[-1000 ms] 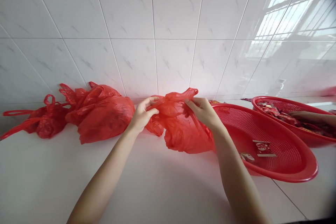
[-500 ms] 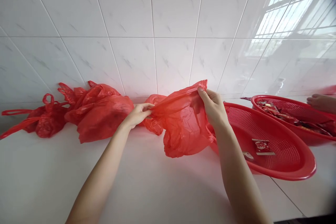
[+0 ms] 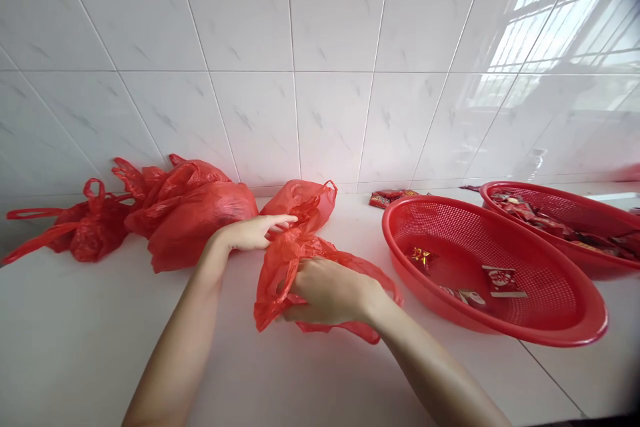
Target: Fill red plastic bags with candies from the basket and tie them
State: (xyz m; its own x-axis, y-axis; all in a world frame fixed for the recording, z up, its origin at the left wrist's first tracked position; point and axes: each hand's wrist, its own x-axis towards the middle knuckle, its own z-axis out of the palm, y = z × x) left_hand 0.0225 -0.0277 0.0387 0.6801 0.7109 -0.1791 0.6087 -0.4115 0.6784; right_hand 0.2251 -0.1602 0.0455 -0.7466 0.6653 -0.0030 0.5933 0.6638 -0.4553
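A thin red plastic bag point(image 3: 345, 257) lies crumpled low over the white counter in front of me. My right hand point(image 3: 333, 290) reaches in from the right with curled fingers gripping the bag, and a loop of the film passes over the fingertips. At the bag's far left edge, my left hand point(image 3: 253, 232) pinches the gathered film; its forefinger stretches out and its thumb is mostly hidden. Just behind the hands, another red bag point(image 3: 307, 197) rests against the tiled wall.
Several filled red bags point(image 3: 200, 213) stand along the wall at left. A red perforated basket point(image 3: 545, 273) at right holds a few wrapped snacks point(image 3: 501, 280). Behind it, a second basket point(image 3: 555, 193) contains many packets. Red packets point(image 3: 390, 197) lie by the wall.
The bag, held up and spread between both hands, is now lowered and crumpled. My right hand has moved left and down, uncovering the near basket. Another person's hand at far right has gone.
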